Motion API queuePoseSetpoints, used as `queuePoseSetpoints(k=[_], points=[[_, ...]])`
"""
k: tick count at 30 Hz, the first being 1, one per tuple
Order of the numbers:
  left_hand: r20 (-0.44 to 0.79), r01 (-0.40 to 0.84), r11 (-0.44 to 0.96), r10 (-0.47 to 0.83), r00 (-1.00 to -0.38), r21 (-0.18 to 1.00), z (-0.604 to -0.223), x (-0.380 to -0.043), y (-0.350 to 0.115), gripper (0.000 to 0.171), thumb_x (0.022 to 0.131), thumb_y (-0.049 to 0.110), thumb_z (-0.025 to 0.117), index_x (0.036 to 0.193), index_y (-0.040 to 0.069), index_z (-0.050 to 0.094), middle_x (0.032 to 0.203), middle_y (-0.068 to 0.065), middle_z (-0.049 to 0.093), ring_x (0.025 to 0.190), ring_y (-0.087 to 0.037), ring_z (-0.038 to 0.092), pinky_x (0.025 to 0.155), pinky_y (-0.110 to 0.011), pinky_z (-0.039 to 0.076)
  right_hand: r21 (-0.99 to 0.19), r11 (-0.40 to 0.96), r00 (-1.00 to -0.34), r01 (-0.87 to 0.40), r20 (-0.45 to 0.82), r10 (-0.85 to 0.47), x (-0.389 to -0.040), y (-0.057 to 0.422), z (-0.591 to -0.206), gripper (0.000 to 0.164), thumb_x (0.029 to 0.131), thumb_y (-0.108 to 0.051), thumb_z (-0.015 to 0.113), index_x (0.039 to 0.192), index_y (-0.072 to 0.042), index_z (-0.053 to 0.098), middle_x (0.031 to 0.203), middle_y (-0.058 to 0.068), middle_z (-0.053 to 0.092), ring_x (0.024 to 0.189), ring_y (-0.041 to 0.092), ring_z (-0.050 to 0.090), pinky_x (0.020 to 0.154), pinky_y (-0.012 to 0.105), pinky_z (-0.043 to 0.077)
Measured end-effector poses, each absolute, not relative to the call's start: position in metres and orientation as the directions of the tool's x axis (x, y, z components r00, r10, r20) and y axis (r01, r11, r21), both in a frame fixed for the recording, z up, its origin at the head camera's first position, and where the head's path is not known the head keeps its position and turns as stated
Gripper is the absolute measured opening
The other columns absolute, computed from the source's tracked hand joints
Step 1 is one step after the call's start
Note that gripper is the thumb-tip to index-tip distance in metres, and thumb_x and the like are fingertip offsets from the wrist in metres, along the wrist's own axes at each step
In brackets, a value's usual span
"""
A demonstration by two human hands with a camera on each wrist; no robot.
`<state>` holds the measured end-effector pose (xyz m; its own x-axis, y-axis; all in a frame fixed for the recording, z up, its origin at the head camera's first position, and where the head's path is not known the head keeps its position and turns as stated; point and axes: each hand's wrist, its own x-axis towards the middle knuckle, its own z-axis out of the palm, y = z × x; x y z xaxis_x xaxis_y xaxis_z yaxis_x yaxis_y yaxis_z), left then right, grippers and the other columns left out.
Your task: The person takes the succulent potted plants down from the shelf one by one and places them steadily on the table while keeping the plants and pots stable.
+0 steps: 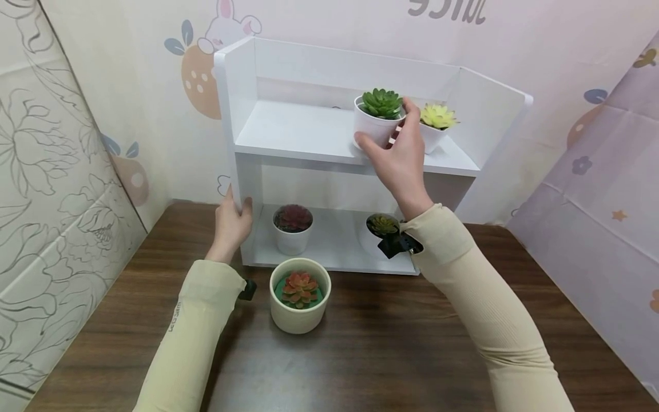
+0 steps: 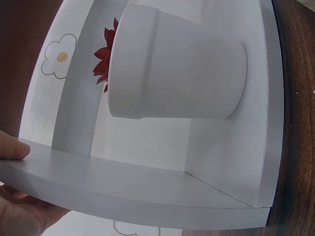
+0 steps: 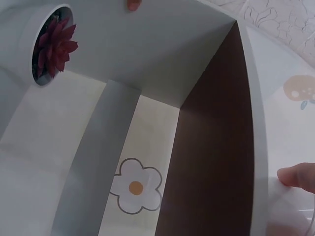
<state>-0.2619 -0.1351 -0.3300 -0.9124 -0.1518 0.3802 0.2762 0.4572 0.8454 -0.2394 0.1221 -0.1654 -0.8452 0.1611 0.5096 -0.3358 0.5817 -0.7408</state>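
A white two-tier shelf [image 1: 298, 129] stands against the wall. My left hand [image 1: 231, 226] grips its left side panel; in the left wrist view a thumb [image 2: 14, 147] lies on the panel's inner face, with fingers beyond the other side. On the right part of the upper tier, my right hand [image 1: 404, 160] holds a white pot with a green succulent [image 1: 373, 129] between thumb and fingers. Just right of it, partly behind that hand, sits a white pot with a yellow-green succulent [image 1: 432, 137].
On the lower tier are a white pot with a dark red succulent [image 1: 293, 240] and, near my right wrist, a potted dark green succulent [image 1: 382, 225]. A cream pot with an orange-red succulent [image 1: 297, 317] stands on the brown table [image 1: 370, 343] before the shelf.
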Motion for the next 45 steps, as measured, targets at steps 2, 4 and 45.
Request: queuePoseSetpoints(k=[2, 4, 45], points=[[0.380, 0.275, 0.459, -0.152, -0.912, 0.845, -0.330, -0.262, -0.136, 0.040, 0.099, 0.012, 0.043, 0.137, -0.001, 0.040, 0.134, -0.030, 0.050, 0.126, -0.046, 0.047, 0.100, -0.061, 0.042, -0.740, 0.572, -0.841, -0.354, 0.519, 0.151, -0.237, 0.122, -0.166, 0.086, 0.082, -0.028, 0.073, 0.149, -0.014, 0.023, 0.142, 0.004, 0.044, 0.113, 0.021, 0.049, 0.092, 0.029, 0.046], [0.379, 0.275, 0.459, -0.152, -0.913, 0.845, -0.330, -0.262, -0.137, 0.041, 0.099, 0.012, 0.043, 0.137, -0.001, 0.039, 0.135, -0.031, 0.049, 0.126, -0.046, 0.047, 0.100, -0.061, 0.042, -0.744, 0.560, -0.840, -0.365, 0.522, 0.146, -0.235, 0.122, -0.167, 0.085, 0.081, -0.027, 0.073, 0.149, -0.014, 0.023, 0.141, 0.004, 0.045, 0.112, 0.021, 0.050, 0.091, 0.029, 0.047], [0.395, 0.296, 0.442, -0.150, -0.906, 0.847, -0.331, -0.261, -0.140, 0.041, 0.099, 0.012, 0.043, 0.137, -0.001, 0.040, 0.135, -0.030, 0.050, 0.127, -0.046, 0.047, 0.099, -0.063, 0.042, -0.720, 0.474, -0.811, -0.506, 0.584, 0.021, -0.192, 0.131, -0.180, 0.085, 0.080, -0.022, 0.076, 0.149, -0.020, 0.026, 0.141, -0.001, 0.043, 0.109, 0.017, 0.055, 0.094, 0.030, 0.048]])
